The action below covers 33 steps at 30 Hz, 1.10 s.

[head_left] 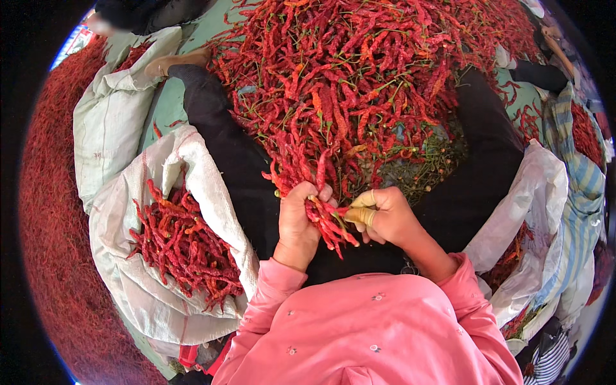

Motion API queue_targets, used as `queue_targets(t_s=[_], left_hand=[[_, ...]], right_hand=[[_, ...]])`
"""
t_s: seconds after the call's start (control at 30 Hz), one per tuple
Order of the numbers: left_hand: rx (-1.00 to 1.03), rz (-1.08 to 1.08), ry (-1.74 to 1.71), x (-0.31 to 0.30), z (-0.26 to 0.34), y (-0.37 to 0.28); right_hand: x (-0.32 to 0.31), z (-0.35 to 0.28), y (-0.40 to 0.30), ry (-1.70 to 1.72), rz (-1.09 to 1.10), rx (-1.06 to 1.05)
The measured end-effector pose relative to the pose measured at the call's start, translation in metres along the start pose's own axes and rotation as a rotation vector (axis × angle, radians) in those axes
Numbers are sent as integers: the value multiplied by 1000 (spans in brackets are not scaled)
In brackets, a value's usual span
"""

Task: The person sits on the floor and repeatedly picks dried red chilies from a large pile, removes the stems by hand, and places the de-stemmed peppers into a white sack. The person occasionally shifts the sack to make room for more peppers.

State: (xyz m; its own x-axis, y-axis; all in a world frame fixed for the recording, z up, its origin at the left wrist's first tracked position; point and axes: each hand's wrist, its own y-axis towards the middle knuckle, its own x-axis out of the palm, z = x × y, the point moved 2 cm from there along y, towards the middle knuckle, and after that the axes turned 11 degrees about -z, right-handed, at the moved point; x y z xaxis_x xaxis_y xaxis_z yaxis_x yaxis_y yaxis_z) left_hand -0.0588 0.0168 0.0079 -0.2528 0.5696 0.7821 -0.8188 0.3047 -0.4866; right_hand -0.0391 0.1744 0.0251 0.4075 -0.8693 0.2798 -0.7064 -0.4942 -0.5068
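My left hand [299,224] is closed around a bunch of wrinkled red chili peppers [329,221], whose ends stick out on both sides of the fist. Just right of it, my right hand [380,214], with yellowish covers on two fingertips, pinches the end of one pepper or its stem at the bunch. A large heap of red chili peppers [337,86] with green stems spreads between my legs. Loose green stems [418,168] lie at the heap's near right edge, beyond my right hand.
An open white woven sack [120,269] holding chilies stands at left, with another white sack [113,130] behind it. At right are a whitish sack [539,192] and a blue-striped sack [577,216]. A vast chili pile [62,216] lines the far left. Other people sit near the top edges.
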Motion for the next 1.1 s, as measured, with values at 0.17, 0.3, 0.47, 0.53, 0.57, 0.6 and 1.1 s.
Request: queue_targets(t_s=[0.17, 0.3, 0.47, 0.53, 0.57, 0.6, 1.1], left_hand=[[1, -79, -143, 2, 0, 1], [42, 0, -67, -6, 0, -1], [22, -52, -86, -5, 9, -6], [87, 10, 51, -2, 4, -8], [250, 42, 228, 5, -1, -12], [274, 46, 212, 16, 8, -17], [8, -270, -628, -16, 19, 4]], right_hand=[[0, 2, 0, 256, 6, -49], [3, 7, 0, -481, 85, -331], [10, -5, -3, -454, -19, -182], [8, 0, -1, -687, 43, -204], [-3, 9, 5, -833, 111, -150], [-22, 22, 9, -972, 193, -85], [17, -4, 22, -252, -101, -132]])
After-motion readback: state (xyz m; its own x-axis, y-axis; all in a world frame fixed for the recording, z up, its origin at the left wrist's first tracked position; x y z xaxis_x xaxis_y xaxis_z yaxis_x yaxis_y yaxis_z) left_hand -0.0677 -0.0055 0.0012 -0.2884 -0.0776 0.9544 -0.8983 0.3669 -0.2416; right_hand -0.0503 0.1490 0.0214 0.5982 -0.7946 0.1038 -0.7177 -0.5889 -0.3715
